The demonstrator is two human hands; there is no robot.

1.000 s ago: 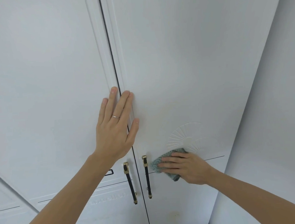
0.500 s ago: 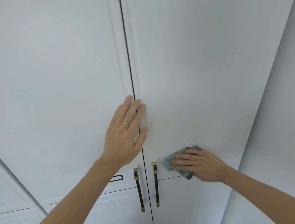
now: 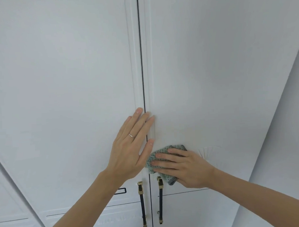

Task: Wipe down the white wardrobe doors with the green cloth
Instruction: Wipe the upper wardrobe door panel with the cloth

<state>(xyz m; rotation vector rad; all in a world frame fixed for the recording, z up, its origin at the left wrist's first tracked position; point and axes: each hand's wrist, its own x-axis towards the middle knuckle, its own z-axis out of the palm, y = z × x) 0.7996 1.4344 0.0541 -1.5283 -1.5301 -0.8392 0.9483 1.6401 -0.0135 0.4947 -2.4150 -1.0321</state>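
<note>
Doors: two white doors, the left door (image 3: 62, 100) and the right door (image 3: 212, 76), met at one dark seam (image 3: 142, 62) that ran top to bottom.
Handles: two, dark with gold ends; one handle (image 3: 142, 204) sat just left of the seam, the other (image 3: 160, 200) just right of it, both low in view.
Cloth: one green cloth (image 3: 157, 157) lay flat on the right door, just right of the seam and directly above the right-side handle.
Right hand: the right hand (image 3: 185, 166) pressed the cloth against the door with straight, spread fingers, covering most of it.
Left hand: the left hand (image 3: 131, 148) lay flat with fingers straight, palm on the left door, fingertips reaching across the seam; it held nothing.
Ring: one thin ring (image 3: 131, 135) showed on a left-hand finger.
Carving: one fan-shaped relief (image 3: 210, 151) showed on the right door, well right of the seam, beside the right hand.
</note>
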